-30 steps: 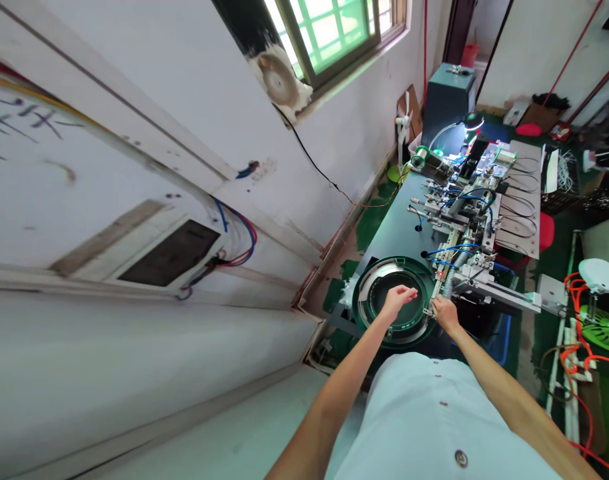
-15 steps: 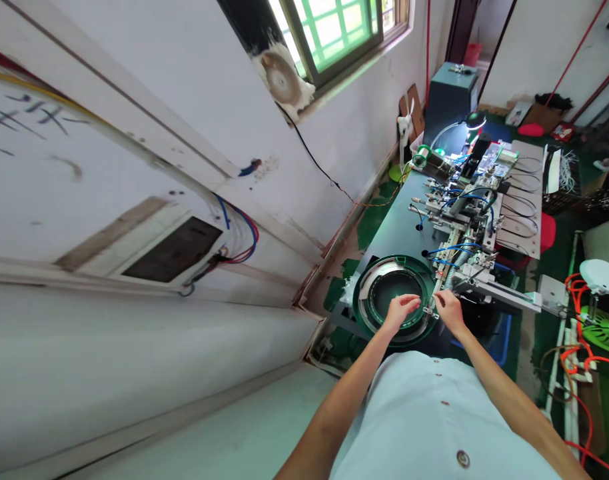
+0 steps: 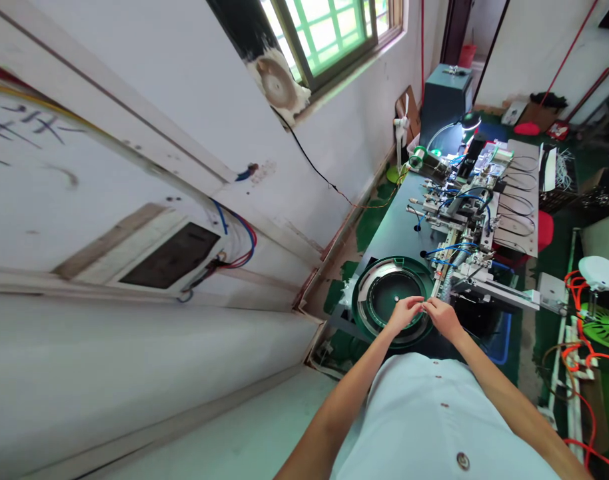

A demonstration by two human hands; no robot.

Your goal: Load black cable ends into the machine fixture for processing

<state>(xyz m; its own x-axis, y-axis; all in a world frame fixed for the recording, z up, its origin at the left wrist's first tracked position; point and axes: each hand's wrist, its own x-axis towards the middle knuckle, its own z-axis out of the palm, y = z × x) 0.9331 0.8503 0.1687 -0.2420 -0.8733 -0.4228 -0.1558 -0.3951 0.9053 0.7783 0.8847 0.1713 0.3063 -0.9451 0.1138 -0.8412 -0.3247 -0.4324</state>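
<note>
My left hand (image 3: 405, 313) is over the right part of a round green feeder bowl (image 3: 360, 293), its thumb and fingers pinched together. Close against its fingertips is my right hand (image 3: 441, 316), also pinching. Whatever lies between the fingers is too small to make out. The bowl has a metal ring inside and a dark middle with a small bright knob. Just beyond my right hand, a narrow metal feed track (image 3: 438, 283) runs from the bowl's edge towards the machine (image 3: 467, 207).
The machine's metal parts and blue air tubes fill the grey bench (image 3: 384, 230) ahead. A metal rail (image 3: 504, 289) juts out to the right. A blue crate (image 3: 502, 343) stands below it. Orange cables (image 3: 584, 393) and a green fan (image 3: 604, 330) are at the far right; a wall rises on the left.
My right hand has moved left from the feed track, and its fingertips now meet those of my left hand. My left hand has shifted slightly right.
</note>
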